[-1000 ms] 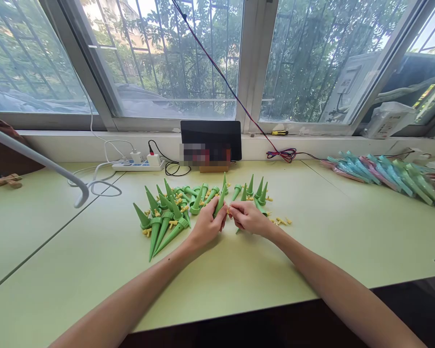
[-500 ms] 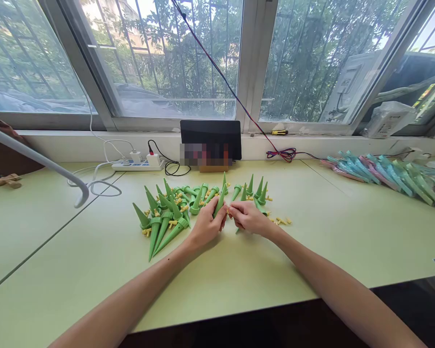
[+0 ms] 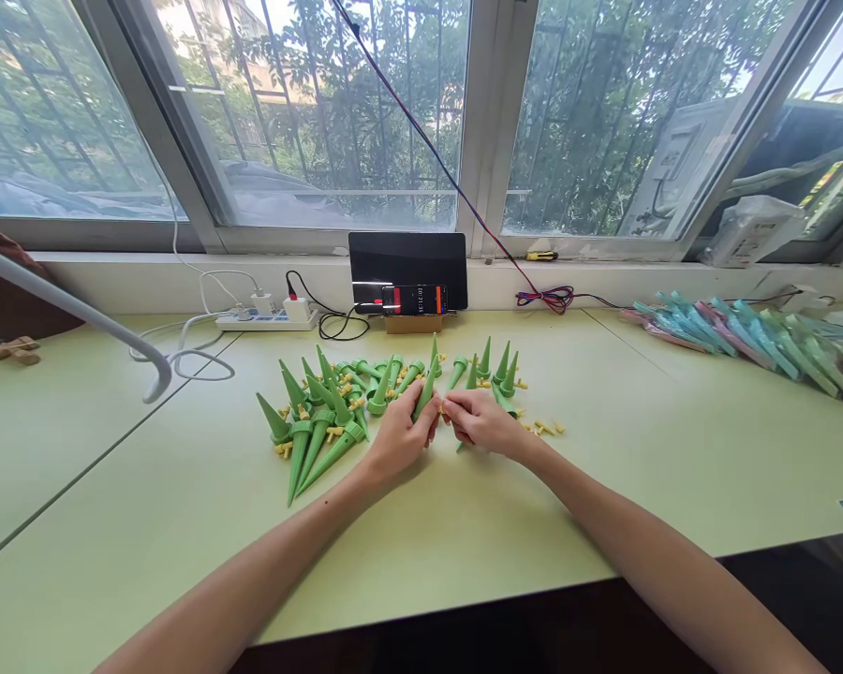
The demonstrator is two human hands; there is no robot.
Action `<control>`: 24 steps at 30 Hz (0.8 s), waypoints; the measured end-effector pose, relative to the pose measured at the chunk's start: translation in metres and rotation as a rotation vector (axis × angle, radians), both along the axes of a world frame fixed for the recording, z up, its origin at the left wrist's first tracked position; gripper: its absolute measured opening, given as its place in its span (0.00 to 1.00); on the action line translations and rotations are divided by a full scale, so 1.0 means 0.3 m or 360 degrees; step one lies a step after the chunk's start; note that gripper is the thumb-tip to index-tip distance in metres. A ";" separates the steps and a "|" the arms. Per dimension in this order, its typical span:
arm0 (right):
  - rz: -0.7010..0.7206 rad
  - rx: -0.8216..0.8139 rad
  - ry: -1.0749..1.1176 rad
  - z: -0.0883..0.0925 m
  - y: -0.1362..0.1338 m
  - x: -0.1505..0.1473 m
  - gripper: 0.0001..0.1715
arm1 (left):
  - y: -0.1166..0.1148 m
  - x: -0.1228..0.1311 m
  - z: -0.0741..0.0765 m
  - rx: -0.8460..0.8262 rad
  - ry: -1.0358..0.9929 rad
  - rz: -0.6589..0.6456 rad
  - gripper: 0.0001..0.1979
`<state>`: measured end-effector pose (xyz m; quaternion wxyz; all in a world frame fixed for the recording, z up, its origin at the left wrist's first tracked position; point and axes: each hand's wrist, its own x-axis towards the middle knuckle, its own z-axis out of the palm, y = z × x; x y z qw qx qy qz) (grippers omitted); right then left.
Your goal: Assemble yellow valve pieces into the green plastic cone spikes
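Note:
My left hand [image 3: 400, 435] is closed around a green cone-shaped spike [image 3: 425, 391] that points up and away from me. My right hand [image 3: 483, 421] is pinched against the spike's side, fingers pressed on a small yellow piece [image 3: 442, 408] that is mostly hidden. Both hands meet at the middle of the pale green table [image 3: 464, 534]. Behind and left of them lies a pile of green spikes [image 3: 323, 417] with small yellow pieces among them. More loose yellow pieces [image 3: 544, 428] lie just right of my right hand.
A phone [image 3: 414, 300] leans on a dark screen [image 3: 407, 262] at the windowsill. A power strip [image 3: 267, 320] with cables sits back left, a white lamp arm [image 3: 70, 309] crosses the left. Packaged teal and pink items [image 3: 751, 342] lie at the right.

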<state>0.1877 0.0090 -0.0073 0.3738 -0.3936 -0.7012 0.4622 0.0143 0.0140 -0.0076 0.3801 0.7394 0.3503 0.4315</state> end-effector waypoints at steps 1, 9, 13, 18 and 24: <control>0.0004 0.0002 -0.0002 0.001 -0.001 0.000 0.21 | 0.000 0.000 -0.001 0.0004 0.0002 0.0005 0.14; -0.0011 0.0002 -0.0042 0.012 -0.007 -0.002 0.22 | -0.004 0.001 0.002 0.0014 0.0009 0.0021 0.15; -0.0015 -0.0018 -0.0039 0.014 -0.006 -0.002 0.22 | -0.003 0.000 0.002 0.0016 0.0015 0.0017 0.15; -0.0009 -0.0008 -0.0028 0.009 -0.005 -0.001 0.21 | -0.003 -0.001 0.001 0.0023 0.0016 0.0009 0.15; -0.0037 0.0023 -0.0061 0.013 -0.005 -0.006 0.21 | -0.004 0.001 0.004 0.0004 0.0007 0.0014 0.14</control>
